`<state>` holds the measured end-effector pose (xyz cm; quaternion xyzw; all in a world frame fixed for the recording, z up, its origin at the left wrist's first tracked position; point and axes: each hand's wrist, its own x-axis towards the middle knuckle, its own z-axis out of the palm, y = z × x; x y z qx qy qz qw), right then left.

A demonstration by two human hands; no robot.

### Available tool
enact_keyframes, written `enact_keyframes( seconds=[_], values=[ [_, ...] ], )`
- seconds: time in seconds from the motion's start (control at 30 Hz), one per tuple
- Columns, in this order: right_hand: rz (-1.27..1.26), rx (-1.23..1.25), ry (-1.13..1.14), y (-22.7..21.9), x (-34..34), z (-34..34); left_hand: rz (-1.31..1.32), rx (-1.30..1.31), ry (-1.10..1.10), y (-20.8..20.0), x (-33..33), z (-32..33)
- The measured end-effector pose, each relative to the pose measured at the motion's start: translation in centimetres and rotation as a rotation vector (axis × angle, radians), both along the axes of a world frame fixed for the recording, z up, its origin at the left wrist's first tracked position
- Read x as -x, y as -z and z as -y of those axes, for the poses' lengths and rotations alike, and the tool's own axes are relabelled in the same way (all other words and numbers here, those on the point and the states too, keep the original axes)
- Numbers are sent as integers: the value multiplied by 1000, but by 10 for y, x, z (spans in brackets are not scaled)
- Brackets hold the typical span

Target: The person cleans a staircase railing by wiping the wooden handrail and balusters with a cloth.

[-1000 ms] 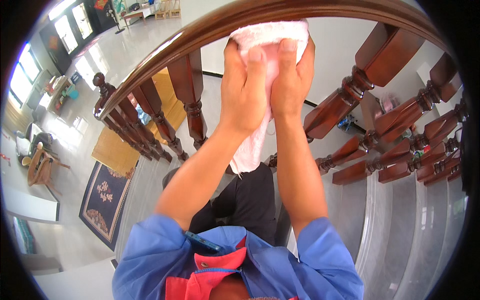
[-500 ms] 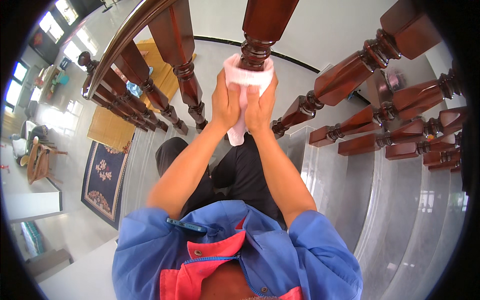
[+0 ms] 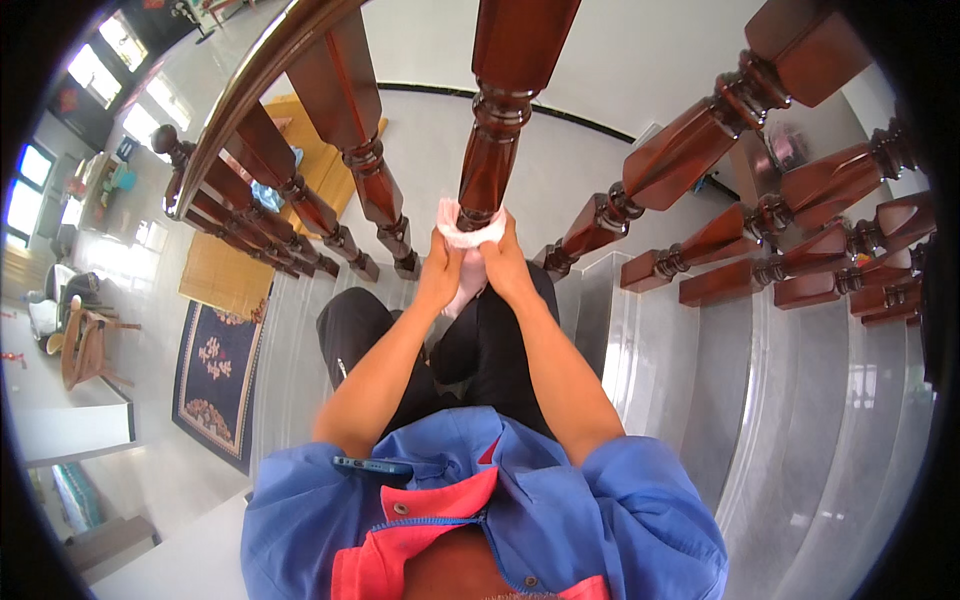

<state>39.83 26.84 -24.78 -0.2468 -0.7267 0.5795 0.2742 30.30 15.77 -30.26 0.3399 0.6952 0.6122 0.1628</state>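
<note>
A pale pink cloth (image 3: 472, 237) is wrapped around the lower part of a dark red, glossy wooden baluster (image 3: 489, 160). My left hand (image 3: 438, 272) closes on the cloth from the left side. From the right, my right hand (image 3: 505, 265) grips it too, so the two hands ring the post between them. One end of the cloth hangs down below my hands, above my dark trousers (image 3: 500, 350). The far side of the post and the fingertips behind it are hidden.
More balusters stand at the left (image 3: 375, 195) under a curved handrail (image 3: 270, 40) and at the right (image 3: 690, 150). Grey stair steps (image 3: 700, 400) run down the right side. A patterned dark rug (image 3: 215, 370), flattened cardboard (image 3: 225, 270) and a wooden chair (image 3: 85, 345) lie to the left.
Both hands have slid down the baluster with the cloth, closer to my knees. More of the turned post now shows above the cloth.
</note>
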Motion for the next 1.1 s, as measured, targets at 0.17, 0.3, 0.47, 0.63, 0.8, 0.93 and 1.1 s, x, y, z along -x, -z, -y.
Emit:
enact_keyframes(
  seconds=[0.17, 0.3, 0.47, 0.63, 0.8, 0.93, 1.1],
  values=[
    [139, -97, 225, -9, -18, 29, 236, 24, -62, 7, 0, 35],
    [-161, 216, 114, -29, -39, 24, 1364, -623, 378, -53, 4, 65],
    [-333, 256, -12, -86, -29, 40, 1175, -499, 415, -66, 0, 83],
    [-179, 37, 158, -131, -46, 40, 603, -507, 210, -124, -23, 78],
    [-442, 99, 227, -158, -57, 29, 504, -689, -76, -176, -19, 74],
    [-540, -200, 208, -208, -63, 25, -49, -675, -372, -247, 1, 72],
    [-892, -1160, 476, -349, -20, 26, -524, -747, -692, -375, 42, 63]
  ],
)
